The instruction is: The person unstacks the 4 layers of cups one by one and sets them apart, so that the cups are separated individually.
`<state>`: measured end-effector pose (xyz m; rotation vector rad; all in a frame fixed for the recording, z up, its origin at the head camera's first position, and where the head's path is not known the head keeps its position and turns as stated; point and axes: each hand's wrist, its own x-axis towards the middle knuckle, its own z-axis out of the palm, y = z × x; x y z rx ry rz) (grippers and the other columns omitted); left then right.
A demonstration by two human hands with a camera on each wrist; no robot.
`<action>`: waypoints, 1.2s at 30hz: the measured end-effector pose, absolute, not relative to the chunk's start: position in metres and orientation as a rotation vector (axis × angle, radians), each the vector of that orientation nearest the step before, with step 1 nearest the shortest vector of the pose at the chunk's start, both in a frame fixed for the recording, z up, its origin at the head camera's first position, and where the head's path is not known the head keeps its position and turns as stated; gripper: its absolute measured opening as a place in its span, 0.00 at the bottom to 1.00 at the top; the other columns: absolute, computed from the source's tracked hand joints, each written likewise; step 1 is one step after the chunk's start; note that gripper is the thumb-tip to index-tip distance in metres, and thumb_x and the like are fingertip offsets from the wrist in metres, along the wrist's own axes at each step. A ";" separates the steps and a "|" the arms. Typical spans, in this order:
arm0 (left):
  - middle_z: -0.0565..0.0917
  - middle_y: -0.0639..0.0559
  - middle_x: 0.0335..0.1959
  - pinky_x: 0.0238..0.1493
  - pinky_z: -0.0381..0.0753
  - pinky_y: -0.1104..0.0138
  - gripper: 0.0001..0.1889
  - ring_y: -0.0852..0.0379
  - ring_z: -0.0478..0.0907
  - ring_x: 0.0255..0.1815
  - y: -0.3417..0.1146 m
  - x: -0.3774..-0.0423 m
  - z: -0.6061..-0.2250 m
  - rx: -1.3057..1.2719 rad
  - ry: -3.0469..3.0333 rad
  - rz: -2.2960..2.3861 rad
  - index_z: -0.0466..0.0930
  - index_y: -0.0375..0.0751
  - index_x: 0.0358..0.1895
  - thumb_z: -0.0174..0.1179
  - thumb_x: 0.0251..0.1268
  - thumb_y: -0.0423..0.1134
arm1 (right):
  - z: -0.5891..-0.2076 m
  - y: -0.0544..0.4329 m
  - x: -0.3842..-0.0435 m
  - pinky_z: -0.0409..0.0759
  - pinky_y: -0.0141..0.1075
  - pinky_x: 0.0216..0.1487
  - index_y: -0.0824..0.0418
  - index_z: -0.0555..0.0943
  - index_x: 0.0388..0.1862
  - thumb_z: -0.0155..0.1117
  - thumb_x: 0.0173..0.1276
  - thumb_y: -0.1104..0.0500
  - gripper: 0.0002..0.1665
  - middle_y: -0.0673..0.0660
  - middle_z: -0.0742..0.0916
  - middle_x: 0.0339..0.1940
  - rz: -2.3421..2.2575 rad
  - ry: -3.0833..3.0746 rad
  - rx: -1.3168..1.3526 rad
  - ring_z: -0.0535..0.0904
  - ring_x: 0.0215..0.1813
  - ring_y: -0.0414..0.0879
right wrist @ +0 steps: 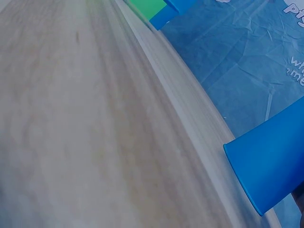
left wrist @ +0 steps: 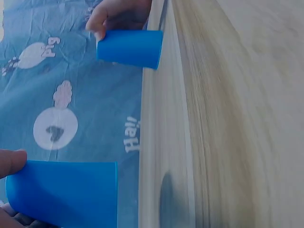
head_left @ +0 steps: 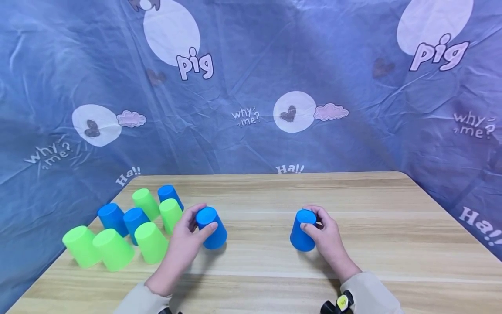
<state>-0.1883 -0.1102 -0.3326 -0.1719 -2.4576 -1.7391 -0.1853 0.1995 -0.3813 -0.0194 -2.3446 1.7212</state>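
Observation:
My left hand point(head_left: 186, 239) grips an upside-down blue plastic cup point(head_left: 215, 233), thumb on the near side near its closed top. To the right, my right hand point(head_left: 328, 239) holds a second upside-down blue cup point(head_left: 301, 237) in much the same way. A gap separates the two cups. In the left wrist view the nearer blue cup point(left wrist: 66, 192) appears raised off the tabletop, its shadow falling on the wood. The right wrist view catches the right-hand cup point(right wrist: 270, 161) with its open rim toward the table; the fingers there are mostly out of frame.
Left of my left hand, several upside-down cups stand grouped on the wooden table point(head_left: 259, 283), among them a green cup point(head_left: 113, 249) and a blue cup point(head_left: 112, 218). My left forearm is close to the nearest green cup point(head_left: 150, 243). A blue printed cloth point(head_left: 243, 144) hangs behind the table.

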 end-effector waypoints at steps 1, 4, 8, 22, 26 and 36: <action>0.69 0.41 0.63 0.68 0.60 0.51 0.29 0.42 0.64 0.66 -0.114 -0.187 -0.332 -0.157 -2.465 -1.731 0.65 0.40 0.63 0.63 0.59 0.40 | -0.381 0.199 -0.185 0.69 0.61 0.58 0.61 0.68 0.60 0.55 0.65 0.62 0.24 0.64 0.73 0.60 1.719 -2.346 -0.019 0.68 0.60 0.60; 0.69 0.40 0.64 0.68 0.60 0.52 0.29 0.42 0.63 0.67 -0.124 -0.182 -0.330 -0.109 -2.486 -1.700 0.64 0.41 0.63 0.63 0.59 0.40 | -0.381 0.200 -0.185 0.69 0.60 0.58 0.61 0.68 0.60 0.55 0.65 0.62 0.24 0.64 0.73 0.60 1.717 -2.346 -0.018 0.68 0.60 0.60; 0.68 0.41 0.64 0.67 0.61 0.52 0.31 0.42 0.63 0.67 -0.134 -0.174 -0.330 -0.070 -2.532 -1.659 0.63 0.40 0.64 0.63 0.59 0.42 | -0.382 0.200 -0.185 0.70 0.60 0.57 0.61 0.68 0.59 0.55 0.64 0.62 0.23 0.64 0.74 0.59 1.705 -2.345 -0.020 0.69 0.59 0.59; 0.62 0.37 0.67 0.66 0.61 0.50 0.41 0.37 0.58 0.68 -0.188 -0.146 -0.331 0.167 -2.686 -1.560 0.57 0.42 0.68 0.60 0.56 0.58 | -0.384 0.201 -0.186 0.69 0.60 0.58 0.62 0.67 0.60 0.56 0.65 0.62 0.24 0.64 0.73 0.59 1.708 -2.352 -0.013 0.68 0.60 0.59; 0.59 0.34 0.69 0.65 0.61 0.47 0.45 0.35 0.56 0.69 -0.208 -0.140 -0.331 0.293 -2.731 -1.545 0.53 0.42 0.70 0.60 0.54 0.61 | -0.384 0.201 -0.187 0.69 0.61 0.58 0.61 0.67 0.60 0.55 0.65 0.62 0.24 0.64 0.73 0.59 1.702 -2.353 -0.015 0.68 0.60 0.59; 0.57 0.30 0.68 0.63 0.62 0.43 0.48 0.33 0.58 0.66 -0.246 -0.141 -0.334 0.605 -2.650 -1.478 0.49 0.38 0.72 0.60 0.55 0.61 | -0.383 0.200 -0.186 0.69 0.61 0.58 0.62 0.67 0.60 0.55 0.65 0.62 0.24 0.64 0.73 0.59 1.697 -2.357 -0.016 0.68 0.60 0.60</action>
